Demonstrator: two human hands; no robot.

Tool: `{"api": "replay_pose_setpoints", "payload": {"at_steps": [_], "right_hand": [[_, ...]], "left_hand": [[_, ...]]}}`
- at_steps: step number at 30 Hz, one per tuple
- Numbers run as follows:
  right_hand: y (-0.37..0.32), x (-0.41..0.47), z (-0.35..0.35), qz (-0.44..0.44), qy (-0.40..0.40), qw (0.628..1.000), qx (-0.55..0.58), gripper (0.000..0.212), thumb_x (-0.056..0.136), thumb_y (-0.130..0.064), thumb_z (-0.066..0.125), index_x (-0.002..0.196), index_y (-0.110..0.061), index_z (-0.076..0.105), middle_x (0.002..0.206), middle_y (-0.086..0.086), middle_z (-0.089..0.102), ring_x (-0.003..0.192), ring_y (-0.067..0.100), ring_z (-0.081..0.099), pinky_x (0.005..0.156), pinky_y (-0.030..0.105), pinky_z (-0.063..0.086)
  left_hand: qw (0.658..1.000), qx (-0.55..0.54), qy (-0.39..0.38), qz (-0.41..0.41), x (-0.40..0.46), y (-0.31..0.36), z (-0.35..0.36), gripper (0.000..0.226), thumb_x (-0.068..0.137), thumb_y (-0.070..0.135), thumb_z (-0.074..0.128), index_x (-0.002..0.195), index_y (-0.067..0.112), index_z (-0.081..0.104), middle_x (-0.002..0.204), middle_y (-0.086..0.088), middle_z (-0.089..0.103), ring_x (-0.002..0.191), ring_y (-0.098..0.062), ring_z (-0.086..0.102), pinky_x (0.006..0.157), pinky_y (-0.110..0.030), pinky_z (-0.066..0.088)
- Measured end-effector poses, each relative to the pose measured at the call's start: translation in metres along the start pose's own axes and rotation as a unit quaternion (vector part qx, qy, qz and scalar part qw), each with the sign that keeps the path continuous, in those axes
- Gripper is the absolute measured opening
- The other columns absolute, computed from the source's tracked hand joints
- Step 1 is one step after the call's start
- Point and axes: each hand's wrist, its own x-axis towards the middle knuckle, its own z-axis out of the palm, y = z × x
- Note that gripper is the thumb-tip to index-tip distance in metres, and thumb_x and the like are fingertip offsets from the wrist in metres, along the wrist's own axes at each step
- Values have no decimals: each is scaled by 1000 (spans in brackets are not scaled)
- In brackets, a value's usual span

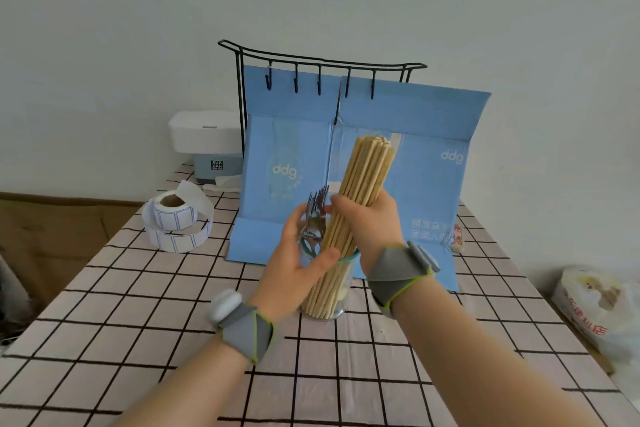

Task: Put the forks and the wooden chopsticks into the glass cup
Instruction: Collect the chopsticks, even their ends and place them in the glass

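A glass cup stands on the checked tablecloth at the table's middle. A thick bundle of wooden chopsticks stands in it, leaning right, its lower ends on the cup's bottom. My right hand grips the bundle around its middle, above the rim. Several metal forks stand in the cup's left side, tines up. My left hand wraps the cup's left wall, thumb across the front, fingers behind the forks.
A blue cardboard box lies opened upright right behind the cup, with a black wire hook rack over it. Label rolls sit at the left, a white bin behind them, a plastic bag at the right edge.
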Motion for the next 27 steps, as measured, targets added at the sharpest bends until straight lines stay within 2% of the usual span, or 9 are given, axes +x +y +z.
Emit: {"api": "replay_pose_setpoints", "payload": {"at_steps": [4, 6, 8, 11, 14, 18, 22, 24, 27], "right_hand": [[-2, -3, -3, 9, -36, 999, 39, 18, 81, 1, 54, 73, -15, 56, 62, 4, 56, 50, 7, 60, 47, 20, 52], [-1, -3, -5, 2, -49, 998, 40, 19, 81, 2, 54, 72, -15, 55, 64, 5, 53, 57, 14, 59, 51, 23, 51], [0, -3, -6, -17, -51, 998, 39, 19, 80, 2, 54, 71, -15, 54, 69, 8, 51, 67, 22, 55, 60, 31, 49], [1, -4, -6, -42, -46, 998, 27, 18, 82, 1, 53, 71, -12, 51, 61, 4, 52, 54, 8, 57, 53, 21, 49], [3, -5, -4, -66, -30, 997, 24, 8, 83, 1, 52, 80, -6, 50, 61, 5, 53, 47, 2, 57, 48, 14, 49], [7, -5, 0, -68, 8, 997, 36, 11, 80, 1, 53, 84, -8, 47, 65, 8, 51, 62, 19, 54, 56, 25, 49], [9, -4, 1, 6, 16, 998, 66, 6, 80, -9, 58, 80, -9, 52, 72, 12, 51, 66, 24, 53, 58, 32, 49], [11, -4, 3, 42, 11, 995, 91, 8, 79, -12, 61, 72, -11, 56, 71, 12, 57, 67, 27, 60, 65, 42, 58], [11, -4, 6, 35, 37, 994, 96, 16, 74, -14, 66, 61, -16, 57, 70, 12, 61, 70, 31, 63, 74, 56, 57]], "left_hand": [[998, -46, -35, 2, 19, 13, -14, 34, 85, 8, 58, 108, 32, 53, 106, 15, 63, 96, 7, 60, 79, -7, 47], [998, -41, -42, 3, 26, 18, -20, 32, 84, 3, 58, 105, 27, 55, 97, 10, 64, 87, 8, 62, 74, -6, 48], [999, -11, -47, 13, 32, 22, -23, 23, 85, 5, 57, 98, 24, 58, 87, 5, 64, 77, 9, 62, 72, -7, 48], [998, 37, -34, 31, 38, 27, -20, 11, 90, 14, 52, 84, 18, 60, 75, 2, 62, 68, -2, 57, 69, -14, 46], [996, 69, 5, 51, 41, 29, -12, 9, 91, 16, 51, 89, 18, 59, 67, 5, 60, 59, 5, 56, 63, -10, 45], [996, 55, 51, 43, 44, 29, -3, 11, 90, 14, 53, 96, 19, 60, 65, 4, 59, 56, 7, 57, 61, -8, 45], [999, -22, 41, -8, 40, 27, 0, 12, 89, 11, 53, 78, 13, 56, 61, 3, 55, 53, 6, 54, 59, -8, 44], [993, -104, 20, -49, 36, 25, -2, 18, 88, 13, 56, 71, 15, 54, 60, 7, 58, 59, 2, 60, 62, -13, 49], [987, -140, 19, -71, 34, 24, -2, 15, 85, 17, 61, 72, 13, 54, 71, 0, 62, 72, -11, 64, 70, -21, 53]]}}
